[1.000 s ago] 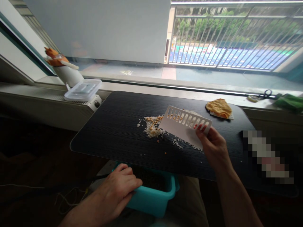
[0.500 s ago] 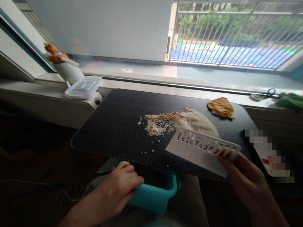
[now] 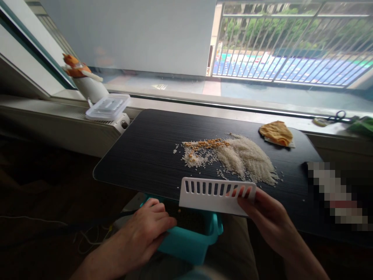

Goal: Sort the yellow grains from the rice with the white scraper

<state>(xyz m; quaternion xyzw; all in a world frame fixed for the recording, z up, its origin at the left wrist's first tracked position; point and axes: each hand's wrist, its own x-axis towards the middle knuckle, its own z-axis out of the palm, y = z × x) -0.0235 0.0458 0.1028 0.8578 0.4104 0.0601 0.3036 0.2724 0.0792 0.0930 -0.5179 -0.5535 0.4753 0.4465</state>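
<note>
My right hand (image 3: pixel 264 212) grips the right end of a white slotted plastic plate (image 3: pixel 204 200), thumb in front and fingers behind its slots. The plate stands on edge at the table's front rim, partly over the bin. My left hand (image 3: pixel 153 221) is closed on the rim of a teal plastic bin (image 3: pixel 186 243) below the table edge. Dark contents show inside the bin; their kind is too dim to tell. Beyond the plate, white rice-like grains (image 3: pixel 250 157) lie spread on the black table (image 3: pixel 136 155), with a streak of yellow-orange beans (image 3: pixel 208 144) on their left part.
A folded tan cloth (image 3: pixel 276 133) lies at the table's back right. A clear plastic box (image 3: pixel 108 107) rests on the radiator at left, beside a white holder with an orange figure (image 3: pixel 87 79). Scissors (image 3: pixel 339 116) are on the sill. A blurred-out object (image 3: pixel 335 194) sits at right.
My right hand has brought the plate left and toward me, to the front edge above the bin. Stray beans near the edge are gone from the table. My left hand stays on the bin.
</note>
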